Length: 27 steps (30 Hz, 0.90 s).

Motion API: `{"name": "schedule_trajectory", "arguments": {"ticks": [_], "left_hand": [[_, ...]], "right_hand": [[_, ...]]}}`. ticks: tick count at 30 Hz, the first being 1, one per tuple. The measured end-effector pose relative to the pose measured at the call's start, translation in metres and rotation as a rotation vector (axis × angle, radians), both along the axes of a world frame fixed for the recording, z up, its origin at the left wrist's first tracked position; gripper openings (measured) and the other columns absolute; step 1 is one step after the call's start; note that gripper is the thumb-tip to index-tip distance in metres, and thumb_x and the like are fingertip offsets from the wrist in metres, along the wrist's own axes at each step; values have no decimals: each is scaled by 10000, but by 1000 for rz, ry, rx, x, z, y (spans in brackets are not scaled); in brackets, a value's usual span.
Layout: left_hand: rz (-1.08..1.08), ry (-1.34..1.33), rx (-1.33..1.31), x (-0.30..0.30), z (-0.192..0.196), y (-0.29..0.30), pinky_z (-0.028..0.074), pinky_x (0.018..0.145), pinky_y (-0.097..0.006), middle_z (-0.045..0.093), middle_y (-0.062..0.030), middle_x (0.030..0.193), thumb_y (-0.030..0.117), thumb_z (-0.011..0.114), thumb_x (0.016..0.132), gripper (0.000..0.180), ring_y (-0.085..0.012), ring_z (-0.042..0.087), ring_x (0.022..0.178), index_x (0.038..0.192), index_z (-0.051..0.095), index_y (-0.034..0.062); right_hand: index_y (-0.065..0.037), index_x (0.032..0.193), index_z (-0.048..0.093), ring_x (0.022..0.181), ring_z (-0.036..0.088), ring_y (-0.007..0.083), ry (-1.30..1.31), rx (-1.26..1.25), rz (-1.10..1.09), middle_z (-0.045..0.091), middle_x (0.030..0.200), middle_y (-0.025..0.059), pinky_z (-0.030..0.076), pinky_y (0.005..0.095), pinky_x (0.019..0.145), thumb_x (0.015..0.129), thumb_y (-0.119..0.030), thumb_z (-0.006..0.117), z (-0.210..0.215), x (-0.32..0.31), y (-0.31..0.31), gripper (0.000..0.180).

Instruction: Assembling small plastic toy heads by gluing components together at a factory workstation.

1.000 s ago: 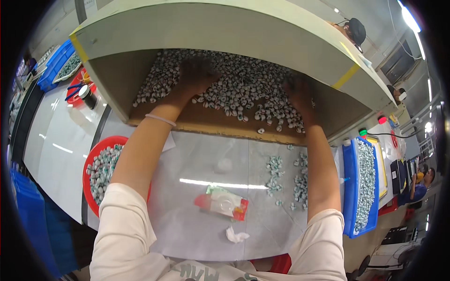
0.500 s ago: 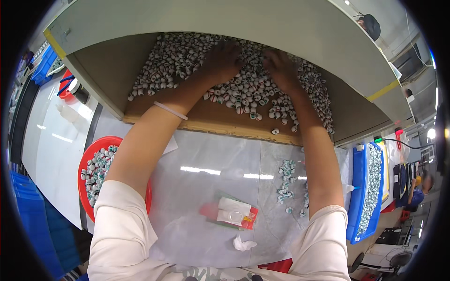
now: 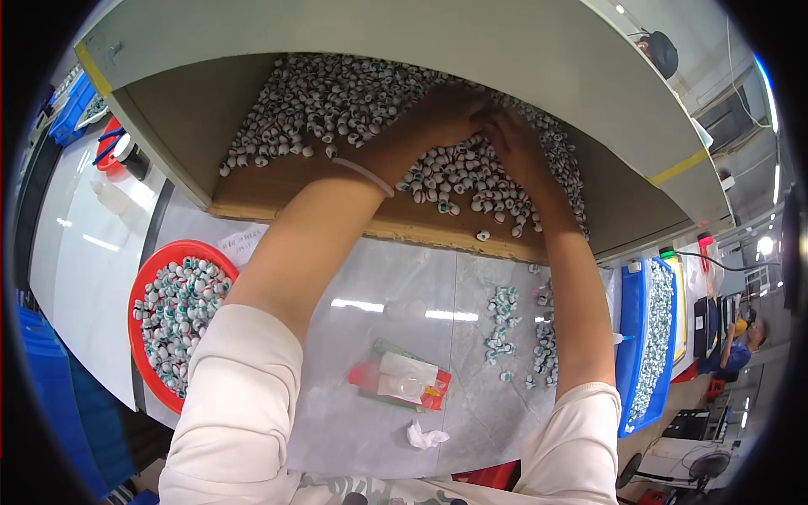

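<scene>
Both my hands reach into a large wooden bin (image 3: 353, 220) whose floor is covered with several small white, green and red round pieces (image 3: 337, 101). My left hand (image 3: 442, 118) and my right hand (image 3: 513, 139) lie side by side on the heap, palms down, fingers cupped together over the pieces. A thin band circles my left wrist (image 3: 364, 175). What lies under the palms is hidden.
A red round basin (image 3: 147, 269) of the same pieces sits at the left on the white table (image 3: 379, 278). Loose pieces (image 3: 505, 324), a small red-and-green packet (image 3: 404, 383) and a crumpled paper scrap (image 3: 425, 436) lie on it. A blue tray (image 3: 635, 337) stands right.
My hands have moved from wide apart on the heap to close together near its middle, sweeping pieces inward. The view has shifted closer to the bin.
</scene>
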<state>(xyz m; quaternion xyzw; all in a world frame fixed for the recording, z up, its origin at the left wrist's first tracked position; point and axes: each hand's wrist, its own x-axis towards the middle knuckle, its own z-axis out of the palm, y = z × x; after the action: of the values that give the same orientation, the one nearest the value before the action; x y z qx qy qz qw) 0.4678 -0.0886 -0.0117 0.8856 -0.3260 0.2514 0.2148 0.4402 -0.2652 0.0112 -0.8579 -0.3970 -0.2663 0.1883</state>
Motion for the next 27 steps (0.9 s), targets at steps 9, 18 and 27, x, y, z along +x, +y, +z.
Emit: {"name": "schedule_trajectory", "arguments": {"ticks": [9,18,27], "left_hand": [[18,-91,195,-24,7,18,365,920,-481,522,-60,1160,371,422,872,342,-243,462,1125,1124,531,168],[87,-182,215,-36,20,61,468,795,-409,525,-93,1062,253,548,817,229,-279,541,955,1006,547,124],[272,-207,212,-38,15,105,505,689,-417,567,-94,997,254,539,810,295,-276,595,880,1088,545,156]], "right_hand": [[-72,967,570,881,540,344,-110,-90,-284,577,949,127,445,412,753,836,-105,517,-4,1,-44,145],[-110,988,580,929,543,322,-50,-12,-357,576,977,129,443,396,777,851,-208,525,-7,-8,-31,178],[-97,1014,559,872,536,297,8,-43,-113,530,964,106,441,375,743,837,-210,573,-1,-29,19,210]]}}
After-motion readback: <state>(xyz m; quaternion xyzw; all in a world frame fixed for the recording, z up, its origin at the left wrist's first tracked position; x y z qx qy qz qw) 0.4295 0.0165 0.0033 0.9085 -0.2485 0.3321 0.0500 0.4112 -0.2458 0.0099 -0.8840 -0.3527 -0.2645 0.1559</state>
